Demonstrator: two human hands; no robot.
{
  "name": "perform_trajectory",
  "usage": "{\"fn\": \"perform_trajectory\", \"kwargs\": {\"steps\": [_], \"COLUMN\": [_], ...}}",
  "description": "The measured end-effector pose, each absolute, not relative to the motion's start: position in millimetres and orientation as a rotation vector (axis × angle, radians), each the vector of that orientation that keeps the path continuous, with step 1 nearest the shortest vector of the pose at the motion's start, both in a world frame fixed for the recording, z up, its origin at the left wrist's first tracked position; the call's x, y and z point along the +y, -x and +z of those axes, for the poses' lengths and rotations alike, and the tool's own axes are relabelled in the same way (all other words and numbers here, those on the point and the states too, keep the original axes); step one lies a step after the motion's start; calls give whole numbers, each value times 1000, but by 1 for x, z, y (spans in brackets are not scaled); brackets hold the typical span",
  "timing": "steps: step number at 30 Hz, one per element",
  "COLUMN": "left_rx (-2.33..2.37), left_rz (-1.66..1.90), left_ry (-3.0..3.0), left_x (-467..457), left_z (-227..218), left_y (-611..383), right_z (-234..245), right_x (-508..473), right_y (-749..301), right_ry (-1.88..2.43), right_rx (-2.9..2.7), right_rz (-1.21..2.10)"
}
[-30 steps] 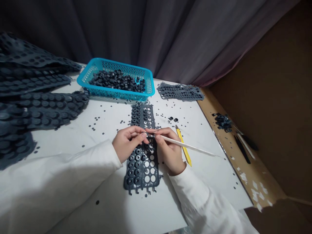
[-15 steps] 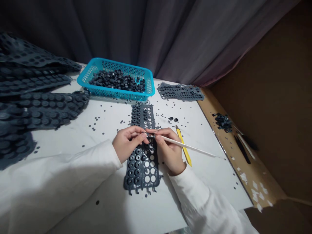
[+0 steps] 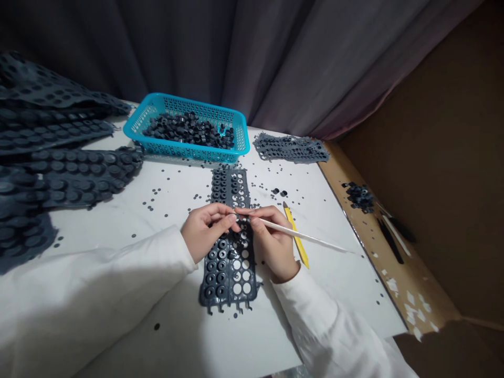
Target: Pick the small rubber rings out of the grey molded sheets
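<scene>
A long dark rubber sheet [image 3: 230, 273] of round moulded rings lies on the white table, several of its holes punched out. My left hand [image 3: 207, 231] rests on the sheet's middle, fingers curled and pinched at it. My right hand [image 3: 271, 241] is closed round a thin white stick [image 3: 311, 239], whose tip meets my left fingertips over the sheet. A yellow stick [image 3: 296, 236] lies on the table just under the white one.
A turquoise basket [image 3: 236, 136] of loose dark rings stands behind the sheet. Stacks of full rubber sheets [image 3: 66, 173] fill the left. A stripped sheet [image 3: 291, 148] lies at the back right. Small dark discs litter the table. A brown ledge [image 3: 394, 262] holds scraps and tools.
</scene>
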State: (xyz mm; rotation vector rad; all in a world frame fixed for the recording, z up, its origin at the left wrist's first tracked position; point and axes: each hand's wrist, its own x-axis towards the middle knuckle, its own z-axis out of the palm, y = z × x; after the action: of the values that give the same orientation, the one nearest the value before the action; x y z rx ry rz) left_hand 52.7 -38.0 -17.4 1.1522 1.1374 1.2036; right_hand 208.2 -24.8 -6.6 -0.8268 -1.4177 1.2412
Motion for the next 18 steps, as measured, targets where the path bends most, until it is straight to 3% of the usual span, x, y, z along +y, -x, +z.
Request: {"fn": "perform_trajectory", "kwargs": {"steps": [18], "left_rx": [1123], "left_rz": [1217], "left_ry": [-1157], "left_x": [-38], "left_z": [-16], "left_y": [-53], "right_z": [-7], "right_x": [-25], "right_y": [-209], "right_ry": [842], "right_rx": [-1456], "right_rz": [1224]}}
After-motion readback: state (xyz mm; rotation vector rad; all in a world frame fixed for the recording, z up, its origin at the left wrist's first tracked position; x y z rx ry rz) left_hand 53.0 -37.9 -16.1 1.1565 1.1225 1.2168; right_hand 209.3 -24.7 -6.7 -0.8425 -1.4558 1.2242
